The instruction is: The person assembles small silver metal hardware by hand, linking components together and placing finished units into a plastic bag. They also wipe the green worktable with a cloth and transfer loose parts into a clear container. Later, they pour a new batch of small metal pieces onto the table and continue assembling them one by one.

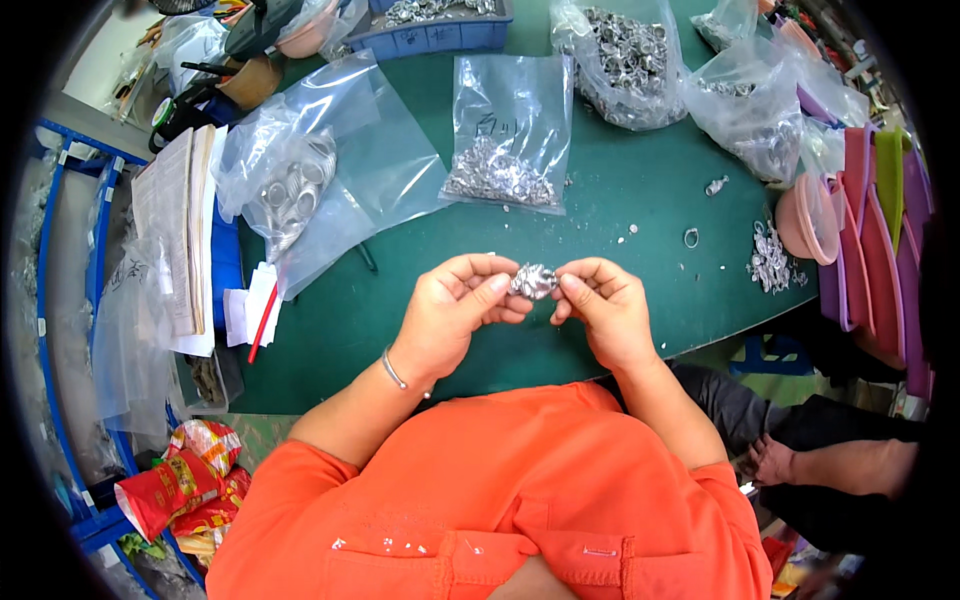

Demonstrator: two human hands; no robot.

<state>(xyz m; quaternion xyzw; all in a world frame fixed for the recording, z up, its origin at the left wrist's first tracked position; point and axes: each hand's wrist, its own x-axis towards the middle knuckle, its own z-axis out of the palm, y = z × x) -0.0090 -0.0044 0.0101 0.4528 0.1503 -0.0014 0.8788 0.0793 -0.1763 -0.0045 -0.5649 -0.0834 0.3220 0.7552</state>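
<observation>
Between my two hands, over the near part of the green table [480, 365], is a small shiny silver metal piece [534, 281] with a bumpy, ornate surface; its exact kind is too small to tell. My left hand [445, 312] pinches its left side with thumb and fingers. On its right side the thumb and forefinger of my right hand [612, 312] are closed against it. Beyond my hands stands a transparent bag [500, 180] of small silver parts. A silver ring [691, 237] and a small silver piece [716, 186] lie separately to the right.
At left are a plastic bag of rings [298, 190], a paper stack [175, 220] and a red pen [263, 322]. A blue bin [430, 38] and a bag of silver parts [625, 65] stand far back. Right: loose silver parts [771, 258], a pink bowl [806, 220], another person's hand [772, 460].
</observation>
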